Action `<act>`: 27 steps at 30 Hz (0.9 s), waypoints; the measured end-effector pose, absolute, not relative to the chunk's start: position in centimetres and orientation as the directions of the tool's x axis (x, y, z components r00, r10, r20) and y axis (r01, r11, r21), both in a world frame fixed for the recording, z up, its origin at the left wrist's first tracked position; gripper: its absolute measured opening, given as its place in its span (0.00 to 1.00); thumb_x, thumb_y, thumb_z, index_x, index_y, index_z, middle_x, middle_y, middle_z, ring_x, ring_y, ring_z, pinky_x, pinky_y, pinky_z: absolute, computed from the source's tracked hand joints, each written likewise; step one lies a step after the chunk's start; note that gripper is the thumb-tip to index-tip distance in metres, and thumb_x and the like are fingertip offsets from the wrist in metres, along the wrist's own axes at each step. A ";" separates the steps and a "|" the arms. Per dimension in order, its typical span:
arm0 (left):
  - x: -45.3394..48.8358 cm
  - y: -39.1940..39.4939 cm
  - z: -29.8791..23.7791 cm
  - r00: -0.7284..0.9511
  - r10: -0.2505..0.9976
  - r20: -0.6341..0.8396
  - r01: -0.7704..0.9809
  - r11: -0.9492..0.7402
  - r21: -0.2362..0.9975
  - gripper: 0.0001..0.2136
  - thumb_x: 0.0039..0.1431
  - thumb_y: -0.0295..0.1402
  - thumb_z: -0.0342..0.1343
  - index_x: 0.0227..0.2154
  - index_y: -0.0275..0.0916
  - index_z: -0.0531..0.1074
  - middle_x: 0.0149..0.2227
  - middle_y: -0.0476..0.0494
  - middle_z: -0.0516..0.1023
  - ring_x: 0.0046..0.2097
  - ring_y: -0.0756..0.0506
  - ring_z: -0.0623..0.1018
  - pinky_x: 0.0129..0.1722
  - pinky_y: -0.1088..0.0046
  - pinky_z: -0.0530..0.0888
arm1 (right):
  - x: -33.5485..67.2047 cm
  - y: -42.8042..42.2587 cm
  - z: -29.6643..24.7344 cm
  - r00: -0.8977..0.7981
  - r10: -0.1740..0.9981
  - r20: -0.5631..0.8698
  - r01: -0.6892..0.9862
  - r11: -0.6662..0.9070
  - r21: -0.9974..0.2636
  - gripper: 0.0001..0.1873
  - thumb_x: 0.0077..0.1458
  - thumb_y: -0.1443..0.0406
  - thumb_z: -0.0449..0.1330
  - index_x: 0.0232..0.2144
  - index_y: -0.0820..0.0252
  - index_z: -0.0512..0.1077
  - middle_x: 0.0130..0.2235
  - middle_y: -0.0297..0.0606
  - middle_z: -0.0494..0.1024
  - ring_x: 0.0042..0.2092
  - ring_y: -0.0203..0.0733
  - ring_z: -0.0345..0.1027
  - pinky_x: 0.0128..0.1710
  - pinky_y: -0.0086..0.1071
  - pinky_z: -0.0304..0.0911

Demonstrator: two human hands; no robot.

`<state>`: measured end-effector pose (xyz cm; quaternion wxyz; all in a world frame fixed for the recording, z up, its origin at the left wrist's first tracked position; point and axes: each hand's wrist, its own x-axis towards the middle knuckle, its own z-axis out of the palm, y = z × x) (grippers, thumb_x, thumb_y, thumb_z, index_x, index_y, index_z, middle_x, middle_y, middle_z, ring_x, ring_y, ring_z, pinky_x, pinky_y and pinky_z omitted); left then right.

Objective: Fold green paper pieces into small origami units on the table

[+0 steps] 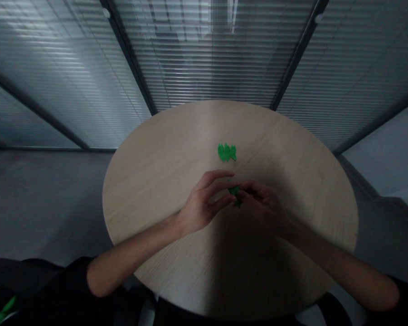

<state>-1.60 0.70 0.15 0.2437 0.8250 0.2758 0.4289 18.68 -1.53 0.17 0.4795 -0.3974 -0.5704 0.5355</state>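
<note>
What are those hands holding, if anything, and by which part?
A small green piece, at the fingertips of the left hand and right hand. Much of it is covered, so exactly which part each grip holds cannot be told.

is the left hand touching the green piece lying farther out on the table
Apart. The head view shows bare tabletop between the left hand and the lower edge of the farther green piece.

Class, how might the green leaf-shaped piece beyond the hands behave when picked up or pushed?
The green leaf-shaped piece looks small and thin, so probably light. Appearing to lie flat on the table, it would likely slide rather than roll or tip.
</note>
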 end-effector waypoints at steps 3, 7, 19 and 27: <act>-1.6 0.7 0.2 0.525 0.639 0.562 0.201 -0.735 0.648 0.17 0.68 0.29 0.56 0.58 0.40 0.69 0.54 0.36 0.74 0.55 0.42 0.76 0.55 0.59 0.76 | 18.9 -1.3 0.4 -0.246 0.964 0.099 -0.115 0.072 -0.991 0.11 0.60 0.57 0.65 0.36 0.59 0.77 0.32 0.34 0.77 0.33 0.35 0.71 0.34 0.30 0.70; -1.6 0.6 0.2 0.508 0.660 0.553 0.231 -0.723 0.651 0.16 0.66 0.28 0.57 0.56 0.38 0.70 0.49 0.37 0.75 0.48 0.43 0.78 0.48 0.62 0.78 | 19.1 -1.2 0.7 -0.339 0.941 -0.008 -0.224 -0.089 -0.971 0.11 0.60 0.57 0.65 0.38 0.58 0.77 0.32 0.33 0.76 0.32 0.34 0.72 0.35 0.31 0.74; -1.2 0.6 0.3 0.401 0.716 0.571 0.185 -0.674 0.715 0.05 0.64 0.28 0.61 0.41 0.36 0.74 0.42 0.41 0.77 0.44 0.46 0.78 0.44 0.68 0.77 | 18.9 -1.3 0.8 -0.413 0.907 -0.084 -0.145 -0.156 -0.977 0.13 0.61 0.56 0.64 0.37 0.58 0.69 0.33 0.33 0.77 0.32 0.36 0.76 0.37 0.33 0.75; -1.0 0.8 0.1 0.382 0.845 0.375 0.238 -0.481 0.844 0.03 0.64 0.29 0.60 0.35 0.35 0.75 0.33 0.45 0.79 0.35 0.48 0.78 0.36 0.71 0.75 | 18.8 -1.4 0.6 -0.220 0.966 0.133 0.204 0.179 -0.962 0.13 0.62 0.56 0.60 0.33 0.60 0.74 0.30 0.34 0.75 0.30 0.35 0.70 0.30 0.28 0.66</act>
